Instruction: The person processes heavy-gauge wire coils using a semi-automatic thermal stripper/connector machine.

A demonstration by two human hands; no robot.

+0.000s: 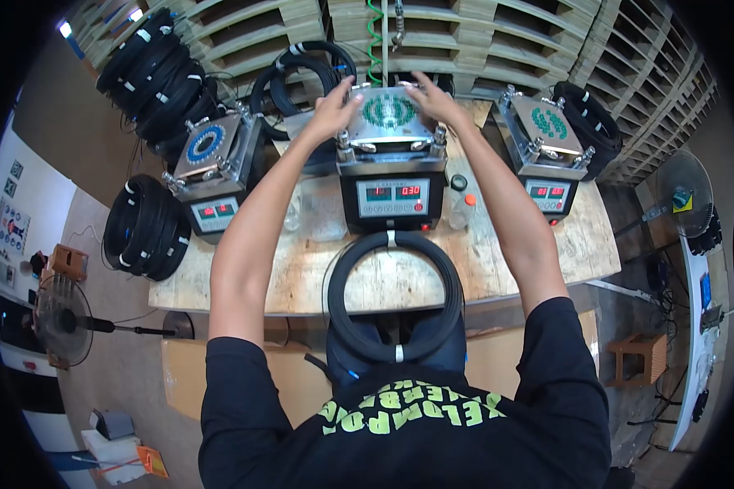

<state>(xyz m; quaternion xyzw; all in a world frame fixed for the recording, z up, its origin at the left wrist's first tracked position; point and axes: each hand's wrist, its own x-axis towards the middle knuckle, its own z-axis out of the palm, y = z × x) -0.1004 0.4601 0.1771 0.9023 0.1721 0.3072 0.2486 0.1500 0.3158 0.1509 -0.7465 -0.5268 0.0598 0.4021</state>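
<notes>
Both arms reach forward to the middle machine (393,198), which has a red digital display and a metal top plate (387,112) with a ring of green pieces. At the plate's left edge is my left hand (334,110), its fingers apart. My right hand (434,99) is at the right edge, fingers also spread. Neither hand shows anything held; whether the fingertips touch the plate's corner fittings is unclear. A coil of black cable (395,297) rests on my lap against the table's front edge.
Similar machines stand at left (212,175) and right (546,151). Black coils (145,228) are stacked at the left, others behind. Small bottles (462,213) sit beside the middle machine on the wooden table (497,269). Fans (683,194) stand at both sides.
</notes>
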